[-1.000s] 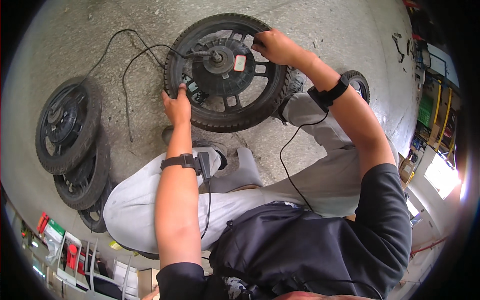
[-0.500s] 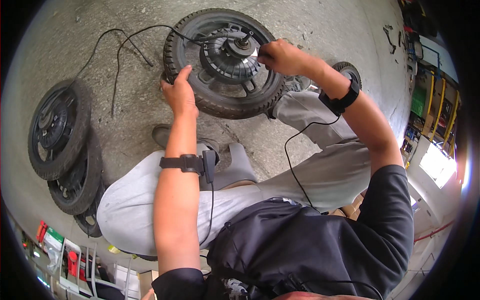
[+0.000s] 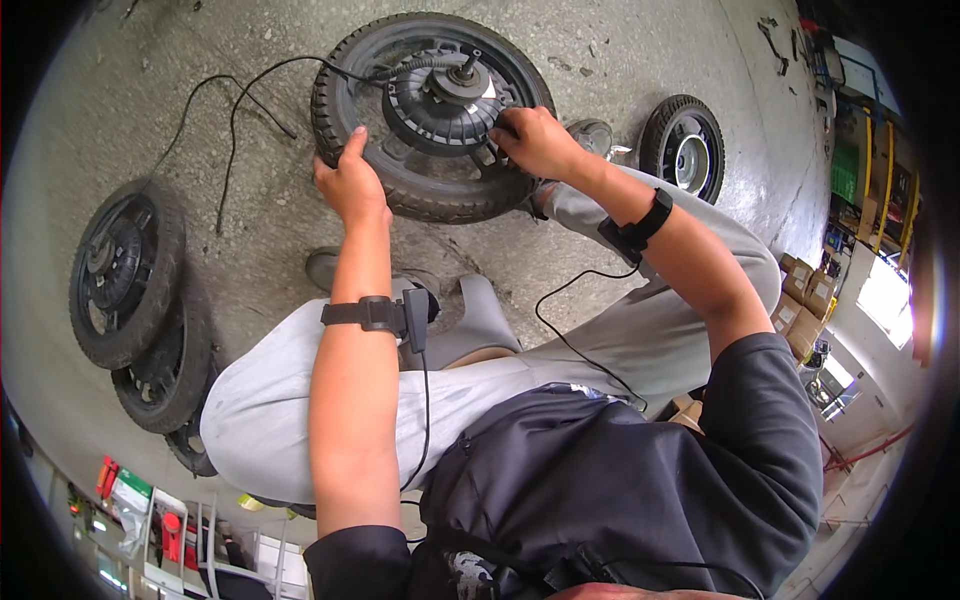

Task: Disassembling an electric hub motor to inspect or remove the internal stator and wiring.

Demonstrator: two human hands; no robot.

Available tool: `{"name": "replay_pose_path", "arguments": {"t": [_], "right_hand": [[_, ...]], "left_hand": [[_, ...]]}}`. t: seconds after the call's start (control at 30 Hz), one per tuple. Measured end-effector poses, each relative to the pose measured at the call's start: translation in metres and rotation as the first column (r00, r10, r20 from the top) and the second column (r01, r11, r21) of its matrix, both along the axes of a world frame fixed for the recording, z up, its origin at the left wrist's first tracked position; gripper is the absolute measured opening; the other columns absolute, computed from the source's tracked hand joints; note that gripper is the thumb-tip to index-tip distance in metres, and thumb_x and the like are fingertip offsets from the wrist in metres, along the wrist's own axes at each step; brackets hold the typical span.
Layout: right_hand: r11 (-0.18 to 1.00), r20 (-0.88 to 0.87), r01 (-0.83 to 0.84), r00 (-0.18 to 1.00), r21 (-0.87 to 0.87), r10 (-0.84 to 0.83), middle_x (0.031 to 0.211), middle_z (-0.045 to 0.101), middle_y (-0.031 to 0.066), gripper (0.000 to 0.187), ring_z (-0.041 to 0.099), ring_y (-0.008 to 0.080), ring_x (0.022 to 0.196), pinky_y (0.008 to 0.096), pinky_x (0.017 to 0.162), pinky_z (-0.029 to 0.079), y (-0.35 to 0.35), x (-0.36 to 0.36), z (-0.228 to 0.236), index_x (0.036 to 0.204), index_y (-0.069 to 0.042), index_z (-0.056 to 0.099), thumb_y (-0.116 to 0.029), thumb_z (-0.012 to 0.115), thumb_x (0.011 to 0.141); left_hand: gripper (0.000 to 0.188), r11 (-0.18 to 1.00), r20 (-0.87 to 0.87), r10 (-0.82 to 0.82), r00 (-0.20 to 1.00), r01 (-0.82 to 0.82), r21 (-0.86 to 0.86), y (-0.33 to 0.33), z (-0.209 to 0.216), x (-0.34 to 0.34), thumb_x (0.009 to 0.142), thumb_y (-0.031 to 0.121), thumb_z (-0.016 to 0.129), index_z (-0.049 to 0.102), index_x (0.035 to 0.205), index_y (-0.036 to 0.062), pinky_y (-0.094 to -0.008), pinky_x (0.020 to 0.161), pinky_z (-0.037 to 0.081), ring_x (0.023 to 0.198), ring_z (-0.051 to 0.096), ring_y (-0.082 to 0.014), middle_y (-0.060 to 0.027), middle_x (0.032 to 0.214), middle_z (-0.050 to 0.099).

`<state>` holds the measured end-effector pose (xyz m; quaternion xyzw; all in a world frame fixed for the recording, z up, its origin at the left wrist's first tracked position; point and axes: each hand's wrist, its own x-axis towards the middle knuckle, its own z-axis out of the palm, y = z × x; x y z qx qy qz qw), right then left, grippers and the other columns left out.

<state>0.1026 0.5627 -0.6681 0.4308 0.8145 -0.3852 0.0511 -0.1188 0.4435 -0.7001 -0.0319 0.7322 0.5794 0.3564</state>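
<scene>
Between your left hand [image 3: 352,192] and right hand [image 3: 540,143] is one black wheel [image 3: 430,122]; three more wheels [image 3: 150,320] overlap at left, a fifth wheel [image 3: 690,160] sits rightward. Two cables [image 3: 243,94] cross on the floor [image 3: 270,190]. Your right hand hides part of the treaded tyre [image 3: 450,207] around a ribbed hub [image 3: 425,108]. Your left grip clamps the tyre; you can't tell whether the right is closed.

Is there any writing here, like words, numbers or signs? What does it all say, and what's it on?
There are no words or numbers that can be read.
Top wheel: pale marks on its hub, too small to read.
Dark shirt: pale patches, too blurred to tell if they're writing.
Cardboard boxes: any print is too small.
Green-and-white package: too small to read.
</scene>
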Motion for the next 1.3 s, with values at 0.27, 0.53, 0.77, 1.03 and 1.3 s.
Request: {"name": "replay_pose_path", "arguments": {"t": [0.27,0.53,0.77,1.03,1.3], "right_hand": [[0.970,0.080,-0.173,0.984,0.174,0.161,0.075,0.065,0.0261,0.020,0.065,0.0462,0.078,0.0525,0.073,0.054,-0.008,-0.005,0.001,0.079,0.002,0.063,-0.017,0.062,0.086],[0.953,0.159,0.293,0.947,-0.075,-0.279,0.083,0.068,0.0285,0.030,0.069,0.0432,0.083,0.0466,0.079,0.057,-0.009,-0.021,0.001,0.083,0.006,0.070,-0.023,0.067,0.083],[0.921,0.237,0.390,0.894,0.004,-0.380,0.087,0.069,0.0291,0.030,0.069,0.0427,0.088,0.0444,0.082,0.057,-0.019,-0.032,-0.005,0.086,0.008,0.070,-0.022,0.069,0.081],[0.136,0.352,0.718,0.486,-0.683,-0.800,0.071,0.060,0.0126,0.039,0.061,0.0228,0.059,0.0401,0.049,0.049,-0.030,-0.028,-0.007,0.087,0.003,0.060,-0.032,0.051,0.103],[0.921,0.136,0.349,0.935,-0.173,-0.328,0.085,0.067,0.0237,0.038,0.067,0.0408,0.075,0.0486,0.064,0.052,-0.031,-0.014,-0.015,0.091,0.002,0.064,-0.031,0.051,0.102]], "left_hand": [[0.051,0.997,0.073,0.021,0.997,-0.025,0.068,0.001,0.010,0.006,0.083,0.015,0.072,0.056,0.126,-0.0072,-0.0401,0.094,0.049,0.108,0.063,-0.0311,-0.0200,0.124,0.063],[0.054,1.000,0.006,0.009,1.000,-0.009,0.005,-0.001,0.003,0.004,0.082,0.017,0.073,0.055,0.126,-0.0079,-0.0408,0.095,0.049,0.110,0.063,-0.0323,-0.0221,0.125,0.062],[0.058,0.999,0.034,0.018,0.999,-0.020,0.039,-0.003,0.003,0.005,0.082,0.019,0.073,0.052,0.129,-0.0096,-0.0413,0.096,0.048,0.112,0.062,-0.0349,-0.0238,0.128,0.060],[0.056,1.000,0.006,-0.003,1.000,0.003,-0.002,-0.001,0.014,0.007,0.082,0.019,0.073,0.054,0.127,-0.0085,-0.0411,0.095,0.048,0.109,0.063,-0.0343,-0.0228,0.126,0.062],[0.051,0.994,0.013,-0.014,1.000,0.013,0.105,-0.005,0.006,-0.002,0.080,0.015,0.074,0.059,0.124,-0.0067,-0.0373,0.093,0.048,0.103,0.064,-0.0294,-0.0190,0.118,0.066]]}}
